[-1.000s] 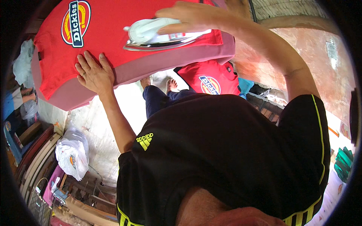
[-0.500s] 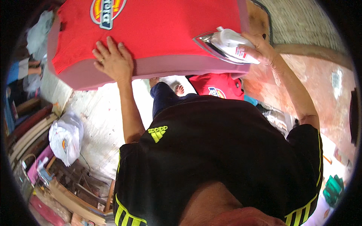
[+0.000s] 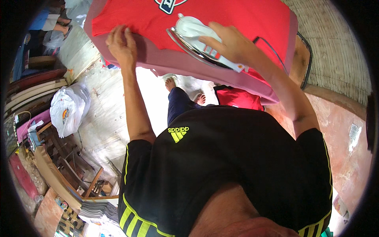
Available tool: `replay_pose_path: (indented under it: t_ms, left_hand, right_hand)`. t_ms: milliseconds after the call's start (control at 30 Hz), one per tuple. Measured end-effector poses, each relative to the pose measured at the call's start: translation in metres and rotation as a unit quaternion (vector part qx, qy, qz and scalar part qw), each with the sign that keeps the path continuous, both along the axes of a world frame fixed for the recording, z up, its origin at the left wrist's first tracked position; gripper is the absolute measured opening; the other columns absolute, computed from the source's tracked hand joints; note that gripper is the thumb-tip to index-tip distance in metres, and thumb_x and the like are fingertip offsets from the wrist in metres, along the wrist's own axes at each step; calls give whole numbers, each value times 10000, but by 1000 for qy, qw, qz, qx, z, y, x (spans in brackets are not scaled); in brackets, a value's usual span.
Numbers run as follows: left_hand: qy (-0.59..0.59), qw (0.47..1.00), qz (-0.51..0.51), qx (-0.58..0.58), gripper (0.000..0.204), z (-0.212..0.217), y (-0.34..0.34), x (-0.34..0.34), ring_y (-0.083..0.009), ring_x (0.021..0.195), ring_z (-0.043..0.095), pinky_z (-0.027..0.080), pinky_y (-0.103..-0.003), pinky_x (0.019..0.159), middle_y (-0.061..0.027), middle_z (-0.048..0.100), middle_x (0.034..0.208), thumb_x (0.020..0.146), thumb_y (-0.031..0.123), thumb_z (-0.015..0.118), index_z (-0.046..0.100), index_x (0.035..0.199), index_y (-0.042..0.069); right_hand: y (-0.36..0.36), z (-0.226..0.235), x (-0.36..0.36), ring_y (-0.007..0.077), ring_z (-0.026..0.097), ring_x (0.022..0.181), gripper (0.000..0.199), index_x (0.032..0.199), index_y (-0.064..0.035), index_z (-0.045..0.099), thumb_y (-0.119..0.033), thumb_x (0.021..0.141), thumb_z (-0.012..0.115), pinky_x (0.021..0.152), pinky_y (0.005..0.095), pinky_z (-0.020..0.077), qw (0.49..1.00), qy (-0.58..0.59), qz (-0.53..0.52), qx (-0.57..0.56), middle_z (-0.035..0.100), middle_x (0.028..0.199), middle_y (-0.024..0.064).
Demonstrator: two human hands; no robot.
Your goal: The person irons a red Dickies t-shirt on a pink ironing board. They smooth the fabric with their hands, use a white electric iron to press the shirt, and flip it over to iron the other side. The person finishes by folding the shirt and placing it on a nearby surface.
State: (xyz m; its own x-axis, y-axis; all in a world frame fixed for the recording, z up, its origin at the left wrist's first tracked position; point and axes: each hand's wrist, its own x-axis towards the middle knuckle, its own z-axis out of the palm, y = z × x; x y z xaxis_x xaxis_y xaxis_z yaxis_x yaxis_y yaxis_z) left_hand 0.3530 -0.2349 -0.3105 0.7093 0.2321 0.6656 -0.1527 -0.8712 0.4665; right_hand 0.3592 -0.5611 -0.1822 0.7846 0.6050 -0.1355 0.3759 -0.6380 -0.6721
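Note:
A red shirt (image 3: 221,15) with a printed badge lies spread over a mauve-covered ironing board (image 3: 158,59). My right hand (image 3: 233,41) is wrapped round the handle of a white clothes iron (image 3: 191,29). The iron is over the shirt's near edge, its pointed end toward the far left, its metal rim showing along the near side. At the shirt's near left edge, my left hand (image 3: 123,45) has its fingers bent and drawn in on the cloth; the fingertips are partly hidden.
A dark cord (image 3: 272,49) runs across the board's right part. Below the board is another red garment (image 3: 239,98), near my feet. A stuffed white plastic bag (image 3: 69,108) stands on the floor at left, beside stacked boards (image 3: 37,89) and a wooden frame (image 3: 92,183).
The iron has moved left across the shirt in my right hand. My left hand has gone from lying flat to bent fingers at the edge. The whole view has shifted.

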Motion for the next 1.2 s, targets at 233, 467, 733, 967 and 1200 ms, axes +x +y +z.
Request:
replay_pose_path:
  t_ms: [233, 467, 733, 967, 1200]
  left_hand:
    - [103, 976, 190, 39, 673, -6, 106, 65, -416, 1226, 492, 386, -610, 967, -198, 513, 1349, 820, 551, 680, 583, 1276, 65]
    - [331, 934, 135, -17, 620, 10, 152, 110, -389, 1018, 659, 503, -496, 872, -212, 690, 1089, 743, 590, 742, 689, 1046, 52]
    - [253, 962, 64, -86, 463, 6, 178, 102, -330, 850, 693, 516, -433, 738, -161, 717, 864, 820, 521, 705, 732, 958, 80]
    - [174, 970, 30, -167, 349, -5, 179, 92, -306, 724, 680, 510, -399, 653, -130, 702, 786, 864, 438, 694, 735, 952, 103]
    - [204, 954, 22, -220, 370, 7, 178, 86, -298, 687, 675, 505, -386, 631, -144, 699, 759, 844, 411, 732, 729, 926, 49]
  right_hand:
    - [-2, -7, -30, 410, 665, 705, 391, 964, 13, 556, -376, 955, 594, 638, 476, 490, 996, -12, -73, 57, 646, 777, 269]
    - [33, -2, -11, 357, 676, 681, 377, 962, 15, 548, -359, 961, 597, 604, 435, 490, 994, 20, -107, 32, 633, 753, 250]
    - [92, 1, -21, 382, 685, 719, 357, 1003, 21, 519, -329, 972, 585, 622, 460, 493, 990, 51, -126, 24, 636, 777, 269]
    - [175, -5, 42, 435, 669, 748, 397, 966, 37, 505, -352, 972, 580, 636, 480, 491, 997, 29, -32, 57, 621, 787, 313]
    - [245, -5, 88, 401, 677, 720, 403, 981, 40, 546, -362, 973, 566, 622, 473, 501, 998, 17, 48, 32, 618, 769, 285]
